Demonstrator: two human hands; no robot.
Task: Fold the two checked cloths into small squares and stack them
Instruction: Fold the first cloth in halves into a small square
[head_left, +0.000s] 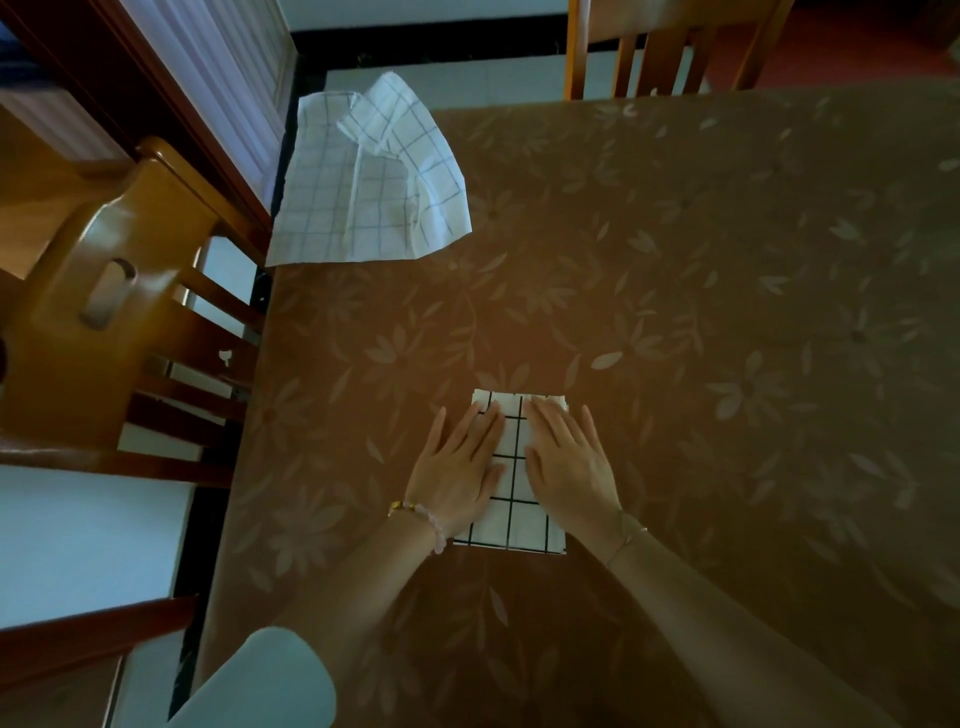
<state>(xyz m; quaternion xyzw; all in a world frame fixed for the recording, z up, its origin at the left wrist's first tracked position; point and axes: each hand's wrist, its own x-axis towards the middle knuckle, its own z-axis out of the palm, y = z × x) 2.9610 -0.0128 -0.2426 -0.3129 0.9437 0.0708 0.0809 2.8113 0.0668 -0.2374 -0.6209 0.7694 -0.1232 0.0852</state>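
A white cloth with bold black checks lies folded into a narrow rectangle on the table in front of me. My left hand presses flat on its left side with straight fingers. My right hand lies flat on its right side, fingers pointing away from me. The second checked cloth, white with fine grey lines, lies unfolded and rumpled at the table's far left corner, partly hanging over the edge.
The table wears a brown cloth with a pale leaf pattern. A wooden chair stands close at the left edge. Another wooden chair stands at the far side.
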